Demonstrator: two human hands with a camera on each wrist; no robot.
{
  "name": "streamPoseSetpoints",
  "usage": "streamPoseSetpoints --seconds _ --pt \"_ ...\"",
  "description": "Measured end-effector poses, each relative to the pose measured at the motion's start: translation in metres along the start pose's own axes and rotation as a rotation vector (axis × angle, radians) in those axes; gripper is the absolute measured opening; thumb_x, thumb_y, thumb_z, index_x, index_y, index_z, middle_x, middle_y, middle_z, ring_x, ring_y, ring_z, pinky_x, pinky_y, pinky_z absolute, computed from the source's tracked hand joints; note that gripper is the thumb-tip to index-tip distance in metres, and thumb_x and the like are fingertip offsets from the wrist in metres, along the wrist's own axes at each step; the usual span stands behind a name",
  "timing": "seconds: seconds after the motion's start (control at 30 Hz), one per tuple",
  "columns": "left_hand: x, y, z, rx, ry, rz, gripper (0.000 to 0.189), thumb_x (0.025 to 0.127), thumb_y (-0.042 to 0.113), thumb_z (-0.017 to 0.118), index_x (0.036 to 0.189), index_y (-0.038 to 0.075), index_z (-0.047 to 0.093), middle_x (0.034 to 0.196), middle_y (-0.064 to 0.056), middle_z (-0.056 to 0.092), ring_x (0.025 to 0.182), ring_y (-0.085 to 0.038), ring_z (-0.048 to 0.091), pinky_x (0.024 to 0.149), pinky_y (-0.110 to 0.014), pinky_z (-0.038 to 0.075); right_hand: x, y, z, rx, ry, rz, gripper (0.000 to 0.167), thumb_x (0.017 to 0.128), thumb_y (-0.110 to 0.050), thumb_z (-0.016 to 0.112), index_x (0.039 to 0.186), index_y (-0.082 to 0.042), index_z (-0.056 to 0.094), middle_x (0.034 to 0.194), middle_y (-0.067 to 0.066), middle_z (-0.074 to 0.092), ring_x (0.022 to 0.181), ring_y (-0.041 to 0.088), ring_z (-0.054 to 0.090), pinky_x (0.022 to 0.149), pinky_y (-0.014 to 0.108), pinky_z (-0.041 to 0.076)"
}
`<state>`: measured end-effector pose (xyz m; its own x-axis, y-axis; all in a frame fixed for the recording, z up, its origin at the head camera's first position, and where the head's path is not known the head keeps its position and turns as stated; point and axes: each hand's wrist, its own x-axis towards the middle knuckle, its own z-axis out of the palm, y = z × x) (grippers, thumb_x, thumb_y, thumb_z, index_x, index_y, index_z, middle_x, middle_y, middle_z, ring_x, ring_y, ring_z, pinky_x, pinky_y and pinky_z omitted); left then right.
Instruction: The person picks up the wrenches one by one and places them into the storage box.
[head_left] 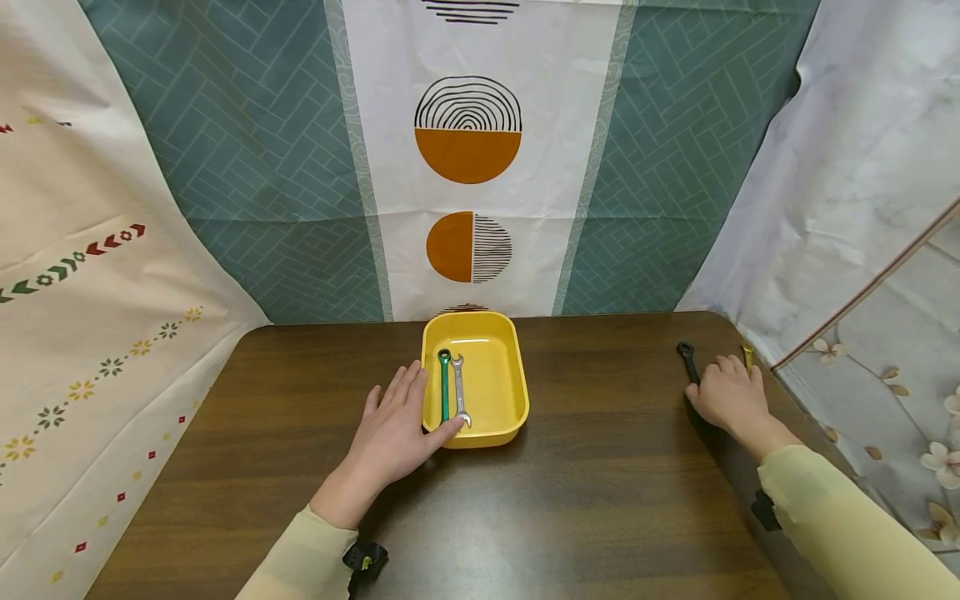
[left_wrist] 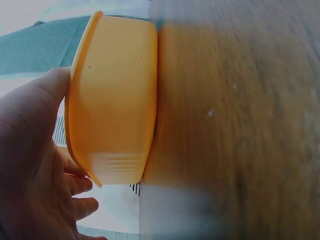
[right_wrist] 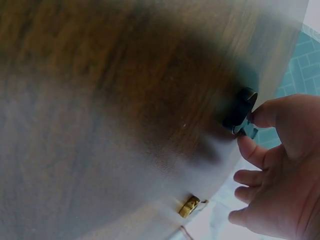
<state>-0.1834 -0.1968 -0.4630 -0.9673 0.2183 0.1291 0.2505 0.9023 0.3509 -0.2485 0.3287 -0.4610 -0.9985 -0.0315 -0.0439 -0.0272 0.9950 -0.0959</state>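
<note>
My left hand (head_left: pixel 393 433) rests against the near left corner of a yellow plastic tray (head_left: pixel 506 375), its fingers extended along the side and the thumb on the front rim. Inside the tray, on its left side, lie a green wrench (head_left: pixel 444 383) and a silver wrench (head_left: pixel 459 387). At the table's right end, my right hand (head_left: pixel 729 400) pinches a black wrench (head_left: pixel 687 362) between thumb and index finger, as the right wrist view shows. A gold-coloured wrench (head_left: pixel 747 355) lies just beyond that hand, mostly hidden by it; one end (right_wrist: pixel 190 206) shows in the right wrist view.
The dark wooden table (head_left: pixel 600 467) has rounded far corners. A patterned cloth (head_left: pixel 300 167) hangs along its back edge. Light cloths hang close on the left side (head_left: pixel 97 333) and the right side (head_left: pixel 885 333), the right one near my right hand.
</note>
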Motion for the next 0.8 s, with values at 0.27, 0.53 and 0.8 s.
streamPoseSetpoints --seconds 0.27,0.53,0.8 --pt "0.0008 0.0001 -0.0001 -0.003 -0.001 -0.003 0.110 0.099 0.076 0.063 0.171 -0.001 0.033 0.181 -0.019 0.024 0.166 -0.041 0.023 0.128 -0.073 0.019 0.0002 0.0016 0.0005 -0.009 -0.019 0.000 0.059 0.109 -0.024 0.054 0.130 0.031 0.053 0.152 0.053 0.036 0.148 0.066 0.025 0.117 0.080 0.019" --pt "0.0005 0.0001 0.0008 -0.002 0.002 -0.001 0.110 0.099 0.075 0.064 0.171 -0.001 0.033 0.180 -0.019 0.025 0.166 -0.042 0.024 0.127 -0.074 0.020 0.0017 0.0056 0.0031 -0.006 -0.010 0.001 0.062 0.109 -0.027 0.056 0.128 0.032 0.053 0.150 0.054 0.037 0.147 0.068 0.024 0.118 0.080 0.019" --pt "0.0001 0.0011 0.0002 -0.006 0.000 -0.003 0.107 0.100 0.070 0.068 0.171 -0.002 0.033 0.181 -0.019 0.024 0.166 -0.042 0.023 0.128 -0.074 0.019 0.0014 0.0051 0.0040 -0.005 0.040 -0.019 0.057 0.106 -0.028 0.061 0.115 0.028 0.060 0.144 0.052 0.045 0.142 0.066 0.032 0.115 0.079 0.025"
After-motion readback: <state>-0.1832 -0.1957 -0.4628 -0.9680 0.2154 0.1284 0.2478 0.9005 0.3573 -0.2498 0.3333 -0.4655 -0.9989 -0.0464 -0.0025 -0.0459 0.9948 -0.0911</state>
